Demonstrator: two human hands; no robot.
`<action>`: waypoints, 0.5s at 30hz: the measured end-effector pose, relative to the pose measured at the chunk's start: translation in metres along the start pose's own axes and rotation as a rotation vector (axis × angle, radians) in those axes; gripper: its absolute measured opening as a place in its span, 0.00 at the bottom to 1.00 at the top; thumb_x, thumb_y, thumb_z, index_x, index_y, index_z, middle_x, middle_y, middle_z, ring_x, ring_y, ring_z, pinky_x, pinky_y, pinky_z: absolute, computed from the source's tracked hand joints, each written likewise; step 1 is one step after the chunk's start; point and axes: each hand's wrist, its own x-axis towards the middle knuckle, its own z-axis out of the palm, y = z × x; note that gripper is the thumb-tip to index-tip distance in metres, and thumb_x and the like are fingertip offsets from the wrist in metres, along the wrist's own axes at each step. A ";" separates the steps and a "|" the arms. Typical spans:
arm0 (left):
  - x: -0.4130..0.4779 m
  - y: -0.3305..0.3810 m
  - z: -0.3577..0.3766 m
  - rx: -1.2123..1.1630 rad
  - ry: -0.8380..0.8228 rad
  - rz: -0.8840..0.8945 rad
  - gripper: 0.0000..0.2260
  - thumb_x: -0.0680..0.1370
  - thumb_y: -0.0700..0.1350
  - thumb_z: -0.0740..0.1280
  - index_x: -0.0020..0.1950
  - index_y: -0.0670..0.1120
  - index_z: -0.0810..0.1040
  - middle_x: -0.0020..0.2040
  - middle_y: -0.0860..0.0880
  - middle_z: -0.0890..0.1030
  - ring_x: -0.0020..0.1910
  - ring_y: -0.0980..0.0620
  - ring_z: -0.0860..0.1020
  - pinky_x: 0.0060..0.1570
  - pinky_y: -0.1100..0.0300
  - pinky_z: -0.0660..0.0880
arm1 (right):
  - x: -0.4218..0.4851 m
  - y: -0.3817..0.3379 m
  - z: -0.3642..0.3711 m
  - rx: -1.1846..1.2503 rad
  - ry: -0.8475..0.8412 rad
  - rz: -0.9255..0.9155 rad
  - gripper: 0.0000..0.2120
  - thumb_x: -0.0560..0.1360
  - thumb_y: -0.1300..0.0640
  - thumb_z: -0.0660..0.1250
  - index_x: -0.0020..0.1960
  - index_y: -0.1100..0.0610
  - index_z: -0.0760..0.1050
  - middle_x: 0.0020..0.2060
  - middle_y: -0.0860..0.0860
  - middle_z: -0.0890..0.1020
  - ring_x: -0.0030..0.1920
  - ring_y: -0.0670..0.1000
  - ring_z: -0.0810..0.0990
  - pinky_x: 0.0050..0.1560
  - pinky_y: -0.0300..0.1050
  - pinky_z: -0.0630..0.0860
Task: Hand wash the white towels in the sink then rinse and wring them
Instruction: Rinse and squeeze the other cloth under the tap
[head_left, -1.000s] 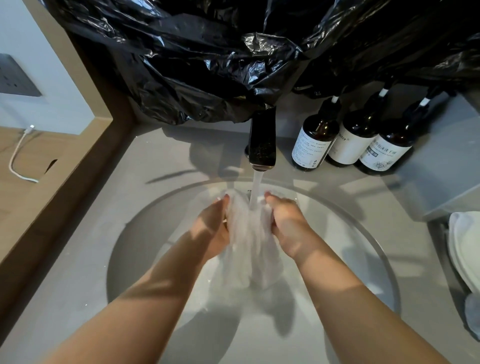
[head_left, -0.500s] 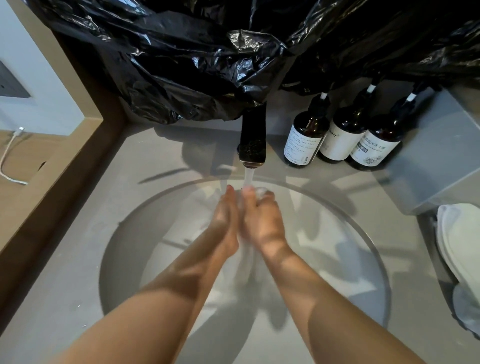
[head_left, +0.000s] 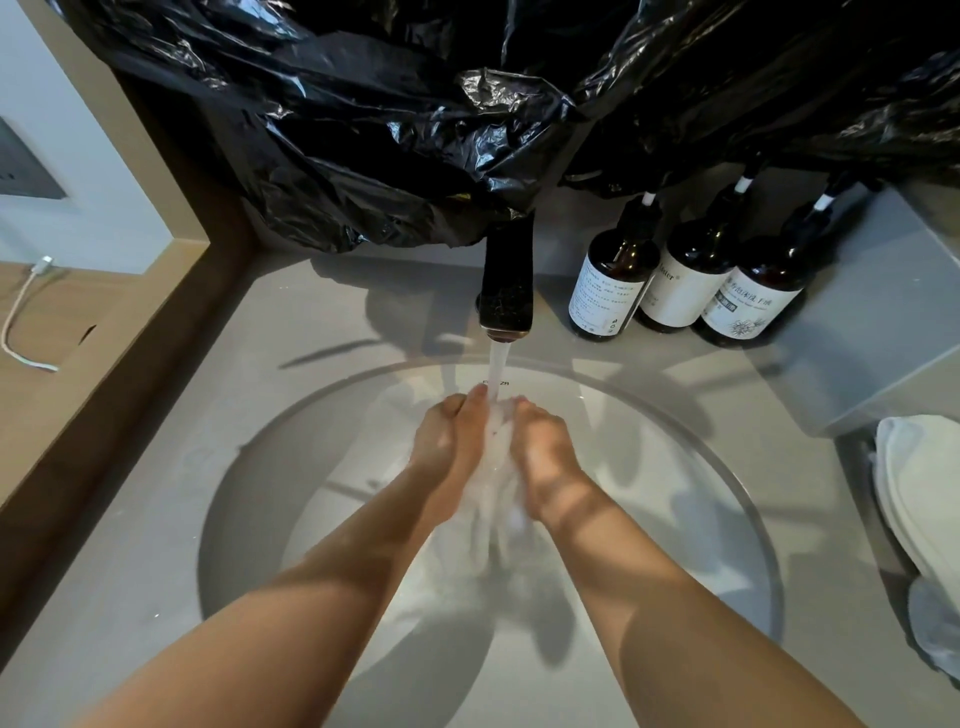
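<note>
Towel, bunched and soaked, is clamped between the left hand and right hand. Both hands have their fingers curled round it, and the hands are almost touching. The towel's loose end trails toward 6 o'clock into the sink, too blurred to read its folds. Water from the tap at 12 o'clock lands right on the bunch at the fingertips.

Three bottles stand at 1 to 2 o'clock, a black bag hangs above the tap, and a white folded pile lies at 3 o'clock.

This looks like rubbing under the running stream. I cannot tell whether it is washing or rinsing, as no suds show clearly. Wringing would call for sliding the hands apart along the cloth, gripping each end hard and twisting opposite ways, low over the sink and out of the stream.
</note>
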 end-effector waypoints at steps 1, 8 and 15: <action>0.001 0.002 -0.004 0.005 -0.036 -0.008 0.16 0.78 0.55 0.61 0.46 0.44 0.80 0.46 0.42 0.82 0.48 0.41 0.81 0.52 0.49 0.76 | 0.001 -0.002 -0.003 0.060 -0.009 0.011 0.14 0.80 0.53 0.57 0.41 0.55 0.77 0.40 0.54 0.81 0.43 0.57 0.79 0.50 0.48 0.75; 0.011 -0.005 -0.022 -0.088 -0.147 -0.063 0.08 0.83 0.44 0.56 0.57 0.44 0.73 0.47 0.42 0.82 0.41 0.49 0.81 0.39 0.57 0.78 | -0.010 0.009 -0.011 -0.127 -0.189 -0.153 0.21 0.78 0.51 0.64 0.68 0.58 0.68 0.54 0.55 0.80 0.48 0.50 0.79 0.48 0.41 0.76; 0.010 0.003 -0.006 -0.203 -0.018 -0.172 0.20 0.83 0.53 0.51 0.52 0.40 0.75 0.40 0.41 0.79 0.36 0.46 0.78 0.35 0.59 0.73 | -0.019 0.000 -0.001 -0.217 0.016 -0.349 0.11 0.78 0.47 0.63 0.42 0.53 0.71 0.35 0.46 0.75 0.40 0.50 0.75 0.46 0.41 0.71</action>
